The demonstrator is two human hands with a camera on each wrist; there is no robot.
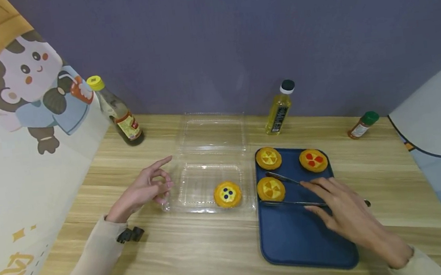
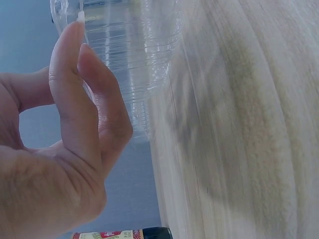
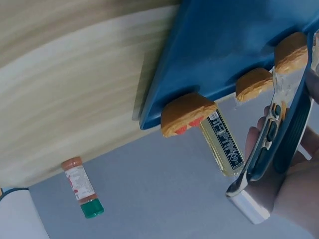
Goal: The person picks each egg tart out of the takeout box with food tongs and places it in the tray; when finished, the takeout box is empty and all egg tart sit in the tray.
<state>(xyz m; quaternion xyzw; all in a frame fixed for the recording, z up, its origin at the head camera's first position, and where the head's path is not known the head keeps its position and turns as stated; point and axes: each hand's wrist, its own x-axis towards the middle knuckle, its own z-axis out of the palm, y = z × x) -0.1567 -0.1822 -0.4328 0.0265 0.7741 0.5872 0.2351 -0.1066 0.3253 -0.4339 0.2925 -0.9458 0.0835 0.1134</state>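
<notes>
My left hand (image 1: 145,192) is at the left edge of a transparent plastic container (image 1: 195,187), pinching its rim between thumb and fingers while the index finger points outward. The container's lid (image 1: 213,134) lies folded back behind it. Inside, at the front right, sits a tart with blue dots (image 1: 228,194). My right hand (image 1: 345,209) holds metal tongs (image 1: 294,203) with teal grips (image 3: 291,142). Their two arms straddle a tart with orange wedges (image 1: 271,189) on the blue tray (image 1: 308,244). A similar tart (image 1: 269,158) lies behind it, and a red-topped tart (image 1: 313,160) is at back right.
At the back left stands a dark sauce bottle with a yellow cap (image 1: 126,122). An oil bottle (image 1: 279,111) is behind the tray, and a green-capped spice jar (image 1: 362,125) stands farther right. A dark partition (image 1: 202,45) rises along the table's back edge.
</notes>
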